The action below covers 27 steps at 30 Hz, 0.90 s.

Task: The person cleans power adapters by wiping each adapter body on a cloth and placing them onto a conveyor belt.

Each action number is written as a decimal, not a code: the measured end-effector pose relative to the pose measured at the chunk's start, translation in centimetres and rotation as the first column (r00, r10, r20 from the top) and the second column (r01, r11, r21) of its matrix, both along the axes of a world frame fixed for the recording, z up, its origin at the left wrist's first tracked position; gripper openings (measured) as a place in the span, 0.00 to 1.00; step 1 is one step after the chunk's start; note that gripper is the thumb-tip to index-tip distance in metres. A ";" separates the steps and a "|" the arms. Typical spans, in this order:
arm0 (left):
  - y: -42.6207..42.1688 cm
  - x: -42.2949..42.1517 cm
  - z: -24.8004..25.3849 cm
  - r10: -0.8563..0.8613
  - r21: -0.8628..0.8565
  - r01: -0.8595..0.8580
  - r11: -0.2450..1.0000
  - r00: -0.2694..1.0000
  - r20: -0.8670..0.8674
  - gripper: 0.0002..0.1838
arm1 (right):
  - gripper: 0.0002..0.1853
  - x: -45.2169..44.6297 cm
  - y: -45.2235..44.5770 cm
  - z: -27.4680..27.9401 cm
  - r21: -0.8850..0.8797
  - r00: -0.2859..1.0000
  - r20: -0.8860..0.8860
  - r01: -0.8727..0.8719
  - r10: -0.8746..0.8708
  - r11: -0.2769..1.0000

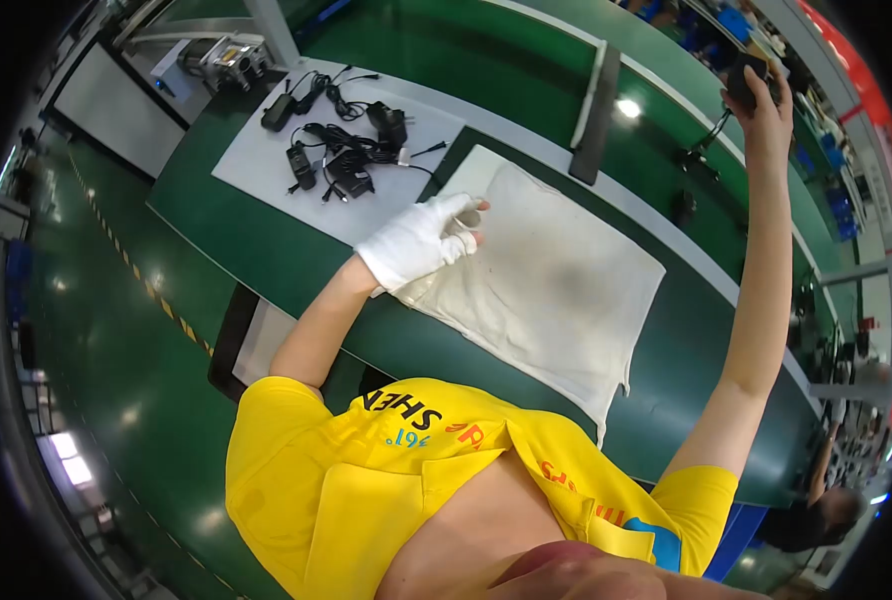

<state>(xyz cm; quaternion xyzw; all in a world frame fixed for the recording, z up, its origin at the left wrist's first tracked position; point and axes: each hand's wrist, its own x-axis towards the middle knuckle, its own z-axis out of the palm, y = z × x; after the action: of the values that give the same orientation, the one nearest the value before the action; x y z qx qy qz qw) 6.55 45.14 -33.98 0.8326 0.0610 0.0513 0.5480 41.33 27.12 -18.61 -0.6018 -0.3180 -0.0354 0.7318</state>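
Observation:
My left hand (421,240), in a white glove with bare fingertips, rests at the left edge of a pale cloth (566,280) on the green table. Its thumb and fingers are curved and apart, with no object plainly visible between them. Far out at the upper right, my bare right hand (766,115) is closed around a black power adapter (747,80). Beyond the left hand, several black power adapters with bundled cables (351,150) lie on a white sheet (246,150).
A green conveyor belt (466,50) runs behind the table (686,330), with a dark bar (594,130) at its near edge. Another black adapter with a cable (704,155) lies on the belt. A motor unit (231,62) stands at upper left. Another person (826,515) is at lower right.

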 end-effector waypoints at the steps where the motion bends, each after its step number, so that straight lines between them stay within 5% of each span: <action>1: 0.6 -0.4 -0.5 0.091 -0.058 -0.089 0.994 0.995 0.038 0.26 | 0.29 1.8 0.9 -1.0 -0.013 0.997 0.075 0.039 -0.038 0.999; 4: 2.4 -1.1 0.0 0.258 0.004 -0.258 0.966 0.966 0.027 0.25 | 0.32 7.1 3.0 -8.5 -0.297 0.967 0.169 0.234 -0.190 0.926; 5: 3.0 -1.0 -0.1 0.351 0.152 -0.358 0.921 0.934 0.069 0.24 | 0.30 8.2 3.4 -12.2 -0.403 0.832 0.490 0.481 -0.261 0.778; 9: 6.3 0.8 0.0 0.602 0.590 -0.590 0.552 0.771 0.208 0.30 | 0.31 6.9 3.7 -25.1 -0.749 0.883 0.461 0.442 -0.090 0.494; 11: 8.1 1.9 0.6 0.651 0.727 -0.571 0.382 0.724 0.226 0.36 | 0.32 4.8 4.4 -26.1 -0.796 0.894 0.441 0.428 -0.074 0.428; 13: 9.8 2.8 0.5 0.648 0.798 -0.477 0.369 0.747 0.147 0.37 | 0.38 3.1 4.7 -24.9 -0.866 0.921 0.337 0.384 -0.194 0.320; 16: 12.3 4.2 -1.0 0.651 0.842 -0.365 0.396 0.758 0.022 0.34 | 0.45 1.1 4.8 -23.5 -0.703 0.799 0.560 0.598 -0.219 0.385; 18: 13.3 4.7 -1.1 0.613 0.671 -0.535 0.513 0.776 0.150 0.26 | 0.49 -0.8 4.3 -21.1 -0.551 0.789 0.613 0.472 -0.050 0.688; 20: 12.3 5.4 0.1 0.635 0.414 -0.803 0.430 0.594 0.493 0.14 | 0.49 -4.8 4.7 -17.2 -0.507 0.840 0.540 0.278 0.049 0.816; 22: 10.0 5.8 2.7 0.484 0.294 -0.858 0.421 0.486 0.727 0.12 | 0.48 -9.1 5.2 -14.1 -0.424 0.759 0.644 0.251 0.095 0.870; 24: 8.8 6.8 4.7 0.326 0.358 -0.828 0.432 0.513 0.794 0.11 | 0.47 -11.7 5.7 -12.4 -0.429 0.691 0.691 0.157 0.211 0.889; 27: 10.1 8.9 4.5 0.382 0.459 -0.779 0.428 0.616 0.689 0.14 | 0.50 -15.3 4.6 -11.9 -0.593 0.765 0.475 -0.088 0.436 0.801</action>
<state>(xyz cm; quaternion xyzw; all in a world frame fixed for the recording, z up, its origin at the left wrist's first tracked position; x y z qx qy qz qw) 15.46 55.20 -29.45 0.8541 0.1912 0.4711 0.1095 26.01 31.74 -30.51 -0.6870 -0.6101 -0.0226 0.3941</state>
